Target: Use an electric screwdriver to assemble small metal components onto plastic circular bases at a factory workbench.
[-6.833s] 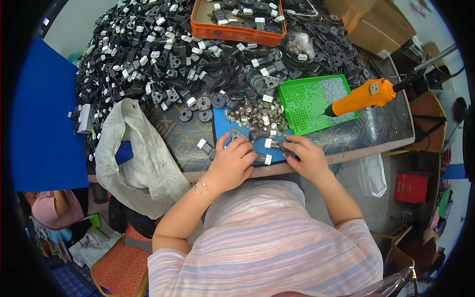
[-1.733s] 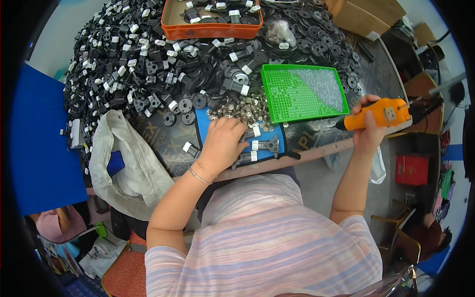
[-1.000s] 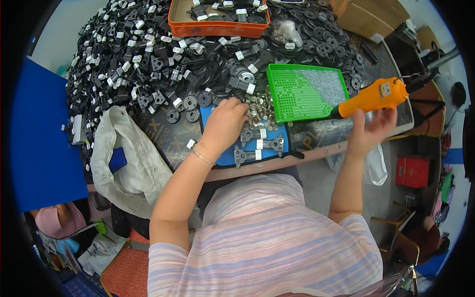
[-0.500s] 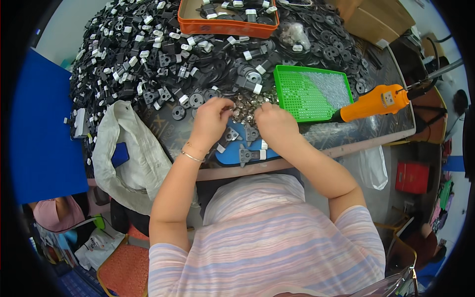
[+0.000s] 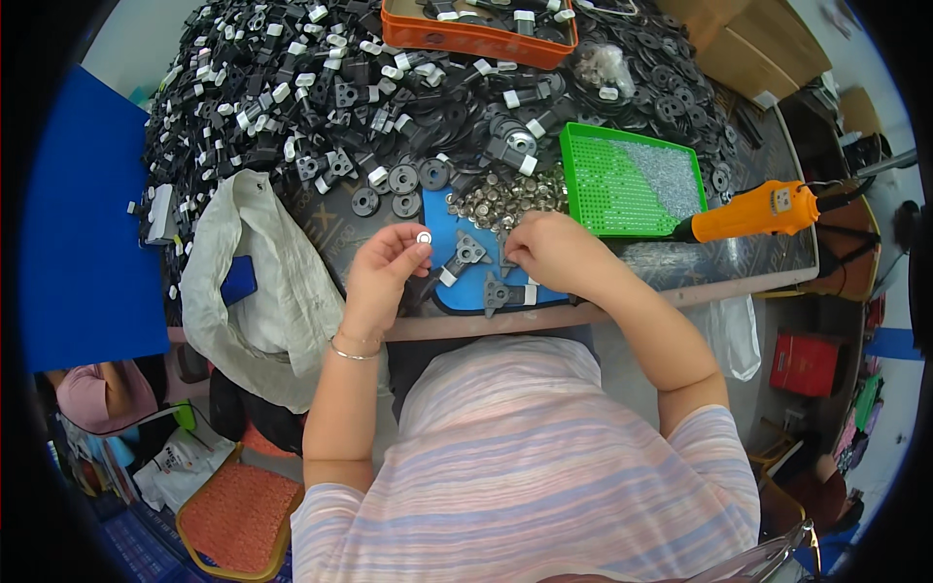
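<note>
My left hand [image 5: 382, 275] pinches a small round metal cap [image 5: 424, 237] between thumb and finger, left of the blue mat [image 5: 443, 216]. My right hand [image 5: 561, 251] is closed, fingertips down at a black part partly hidden under them; what they hold, if anything, cannot be made out. Between the hands, a black bracket-like plastic part [image 5: 470, 249] lies tilted on the mat. A similar part with a white end [image 5: 499, 294] rests near the table edge. Beyond the fingers spreads a heap of small shiny metal caps [image 5: 501, 198].
A green perforated tray [image 5: 622, 188] of small silvery pieces stands right of the heap, with an orange electric screwdriver [image 5: 758, 212] beside it. Black parts [image 5: 292, 107] pile up behind, around an orange box [image 5: 476, 41]. A whitish sack [image 5: 219, 291] hangs at the left edge.
My left hand has drawn back from the metal heap toward the left, a round cap now showing in its fingers. My right hand has come nearer, down to a black part. The view has shifted slightly.
</note>
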A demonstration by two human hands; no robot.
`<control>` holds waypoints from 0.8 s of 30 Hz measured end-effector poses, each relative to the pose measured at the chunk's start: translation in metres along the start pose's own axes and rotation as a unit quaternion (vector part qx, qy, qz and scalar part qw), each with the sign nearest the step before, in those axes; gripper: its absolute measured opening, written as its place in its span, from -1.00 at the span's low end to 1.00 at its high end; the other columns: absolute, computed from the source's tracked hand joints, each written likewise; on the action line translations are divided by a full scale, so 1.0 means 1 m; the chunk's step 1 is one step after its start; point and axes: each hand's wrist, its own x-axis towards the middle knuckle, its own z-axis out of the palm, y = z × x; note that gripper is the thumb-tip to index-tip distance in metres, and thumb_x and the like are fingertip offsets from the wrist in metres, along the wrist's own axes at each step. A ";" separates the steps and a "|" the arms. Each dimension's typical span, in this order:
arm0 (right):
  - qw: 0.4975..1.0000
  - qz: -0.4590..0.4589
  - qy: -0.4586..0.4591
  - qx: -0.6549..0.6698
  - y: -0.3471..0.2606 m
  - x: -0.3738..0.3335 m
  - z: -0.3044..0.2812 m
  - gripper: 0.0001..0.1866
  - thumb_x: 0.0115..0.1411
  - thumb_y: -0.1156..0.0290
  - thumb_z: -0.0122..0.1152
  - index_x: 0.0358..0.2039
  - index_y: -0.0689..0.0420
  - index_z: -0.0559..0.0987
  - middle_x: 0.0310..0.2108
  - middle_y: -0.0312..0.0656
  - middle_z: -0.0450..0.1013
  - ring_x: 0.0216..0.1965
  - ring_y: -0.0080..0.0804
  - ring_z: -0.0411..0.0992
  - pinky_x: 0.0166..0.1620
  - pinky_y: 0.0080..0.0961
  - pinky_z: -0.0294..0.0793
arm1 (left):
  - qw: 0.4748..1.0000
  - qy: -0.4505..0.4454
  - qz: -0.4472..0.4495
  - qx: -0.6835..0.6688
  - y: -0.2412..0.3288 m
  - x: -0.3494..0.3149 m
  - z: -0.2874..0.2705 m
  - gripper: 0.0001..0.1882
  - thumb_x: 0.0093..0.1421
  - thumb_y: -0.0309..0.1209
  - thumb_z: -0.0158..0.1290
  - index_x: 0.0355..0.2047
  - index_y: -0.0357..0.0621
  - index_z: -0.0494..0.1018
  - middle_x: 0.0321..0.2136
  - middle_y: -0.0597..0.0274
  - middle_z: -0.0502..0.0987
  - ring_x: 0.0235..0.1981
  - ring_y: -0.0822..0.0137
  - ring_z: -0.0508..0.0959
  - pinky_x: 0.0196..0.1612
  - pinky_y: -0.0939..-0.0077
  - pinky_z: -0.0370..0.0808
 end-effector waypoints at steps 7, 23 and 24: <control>0.999 0.014 0.050 -0.010 0.000 0.002 0.006 -0.88 -0.08 0.49 0.19 -0.46 0.18 0.60 -0.45 -0.07 0.47 -0.42 -0.16 0.46 -0.28 -0.33 0.47 | 0.997 -0.046 -0.030 -0.061 -0.005 -0.013 0.005 -0.81 0.17 -0.53 0.03 -0.19 -0.27 0.42 -0.42 0.28 0.50 -0.42 0.52 0.48 -0.31 0.68 0.45; 0.996 0.060 0.066 -0.019 -0.007 -0.003 0.008 -0.85 -0.09 0.47 0.26 -0.44 0.21 0.58 -0.43 -0.06 0.45 -0.37 -0.14 0.46 -0.25 -0.32 0.45 | 0.989 -0.060 -0.066 -0.122 -0.016 -0.023 0.007 -0.80 0.21 -0.53 -0.03 -0.15 -0.27 0.40 -0.38 0.21 0.52 -0.38 0.45 0.50 -0.29 0.59 0.47; 0.996 0.060 0.065 -0.019 -0.008 -0.003 0.008 -0.85 -0.09 0.47 0.26 -0.44 0.21 0.58 -0.43 -0.06 0.45 -0.37 -0.14 0.46 -0.25 -0.32 0.45 | 0.988 -0.060 -0.067 -0.122 -0.017 -0.024 0.006 -0.80 0.21 -0.53 -0.03 -0.14 -0.28 0.40 -0.38 0.21 0.52 -0.39 0.45 0.50 -0.29 0.60 0.47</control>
